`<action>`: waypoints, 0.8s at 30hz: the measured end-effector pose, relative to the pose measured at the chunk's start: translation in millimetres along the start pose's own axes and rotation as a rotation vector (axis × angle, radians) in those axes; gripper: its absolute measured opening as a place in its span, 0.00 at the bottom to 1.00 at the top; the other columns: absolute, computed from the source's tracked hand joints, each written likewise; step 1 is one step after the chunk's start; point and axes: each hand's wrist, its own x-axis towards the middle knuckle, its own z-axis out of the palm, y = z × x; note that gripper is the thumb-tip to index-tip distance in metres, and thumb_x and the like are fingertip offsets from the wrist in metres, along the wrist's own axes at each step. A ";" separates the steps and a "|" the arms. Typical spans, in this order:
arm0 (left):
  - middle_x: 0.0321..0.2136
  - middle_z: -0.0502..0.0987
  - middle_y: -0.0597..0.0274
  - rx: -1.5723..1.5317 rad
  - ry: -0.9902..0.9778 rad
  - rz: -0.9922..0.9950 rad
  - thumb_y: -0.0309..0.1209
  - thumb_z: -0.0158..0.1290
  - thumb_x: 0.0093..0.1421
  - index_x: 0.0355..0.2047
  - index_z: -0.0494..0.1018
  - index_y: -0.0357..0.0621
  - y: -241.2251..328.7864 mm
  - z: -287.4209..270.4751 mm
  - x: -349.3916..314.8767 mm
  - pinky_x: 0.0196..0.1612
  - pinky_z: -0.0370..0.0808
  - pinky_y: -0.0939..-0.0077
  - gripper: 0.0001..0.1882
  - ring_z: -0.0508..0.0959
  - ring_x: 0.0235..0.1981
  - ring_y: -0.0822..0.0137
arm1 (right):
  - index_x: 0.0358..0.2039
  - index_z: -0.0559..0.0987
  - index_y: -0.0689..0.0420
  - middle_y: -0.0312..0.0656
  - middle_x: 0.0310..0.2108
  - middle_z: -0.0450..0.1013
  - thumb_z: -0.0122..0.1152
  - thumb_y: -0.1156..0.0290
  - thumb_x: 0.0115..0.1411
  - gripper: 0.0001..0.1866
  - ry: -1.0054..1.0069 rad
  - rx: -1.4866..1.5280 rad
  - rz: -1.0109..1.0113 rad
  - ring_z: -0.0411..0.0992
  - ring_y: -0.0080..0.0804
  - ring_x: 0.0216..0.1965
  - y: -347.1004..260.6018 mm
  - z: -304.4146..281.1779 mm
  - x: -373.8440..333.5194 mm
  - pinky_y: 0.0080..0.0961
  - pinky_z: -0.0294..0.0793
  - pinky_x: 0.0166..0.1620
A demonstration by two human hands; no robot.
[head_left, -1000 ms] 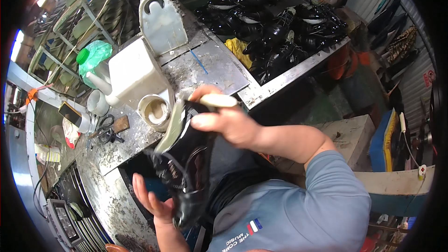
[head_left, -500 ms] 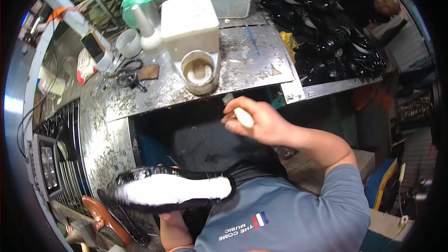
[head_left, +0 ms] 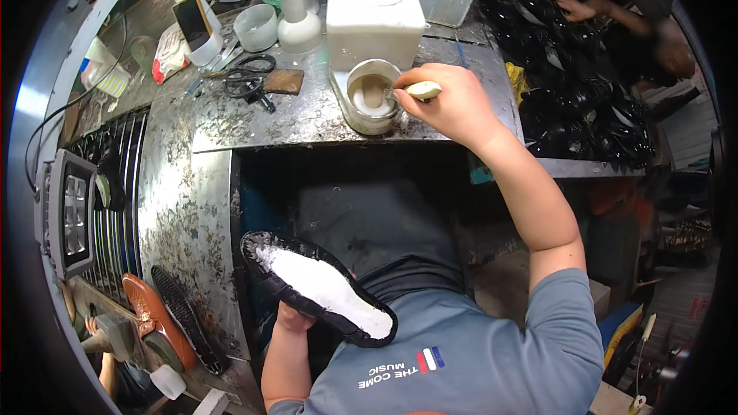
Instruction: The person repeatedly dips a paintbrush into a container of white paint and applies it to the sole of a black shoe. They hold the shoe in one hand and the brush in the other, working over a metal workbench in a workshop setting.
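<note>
A black shoe upper (head_left: 287,290), bottom up with a white inner panel showing, rests tilted in my left hand (head_left: 296,317), whose fingers wrap under its side. Over the bench my right hand (head_left: 461,104) pinches the pale handle of a brush (head_left: 423,90). The brush's working end reaches to the right rim of a clear jar (head_left: 370,121) holding a cloudy, milky liquid; its tip is hard to make out. That jar stands against the front of a white box-shaped container (head_left: 373,27).
Black-handled scissors (head_left: 247,84) and a brown block (head_left: 284,81) lie left of the jar. A brown shoe (head_left: 157,319) and a black sole (head_left: 184,315) sit lower left, near a lamp (head_left: 74,211). Glossy black shoes (head_left: 553,100) crowd the right bench, where another person reaches in.
My right hand has moved up and forward with the brush to the jar. My left hand has lowered and turned the shoe upper, its toe now pointing up and left. The view has shifted.
</note>
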 end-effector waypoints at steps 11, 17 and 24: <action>0.62 0.73 0.46 0.494 -0.194 -0.301 0.30 0.80 0.39 0.65 0.67 0.34 24.6 -24.0 -12.0 0.68 0.66 0.57 0.52 0.73 0.64 0.53 | 0.38 0.84 0.63 0.46 0.33 0.81 0.68 0.76 0.60 0.07 0.156 0.146 -0.096 0.80 0.36 0.34 -32.2 -21.8 0.6 0.28 0.76 0.40; 0.55 0.80 0.53 0.454 -0.026 -0.260 0.21 0.78 0.39 0.61 0.72 0.36 31.4 1.1 -14.2 0.63 0.73 0.57 0.46 0.77 0.59 0.58 | 0.40 0.84 0.65 0.45 0.35 0.81 0.65 0.76 0.63 0.07 0.142 0.176 -0.065 0.79 0.34 0.36 -29.9 -20.7 -7.1 0.28 0.76 0.43; 0.63 0.72 0.51 0.863 0.051 0.069 0.34 0.77 0.47 0.64 0.69 0.39 32.8 8.8 -17.0 0.67 0.66 0.58 0.45 0.70 0.65 0.54 | 0.41 0.84 0.63 0.47 0.36 0.82 0.67 0.74 0.62 0.08 -0.006 0.163 0.019 0.81 0.37 0.37 -19.9 -7.5 -13.7 0.28 0.77 0.44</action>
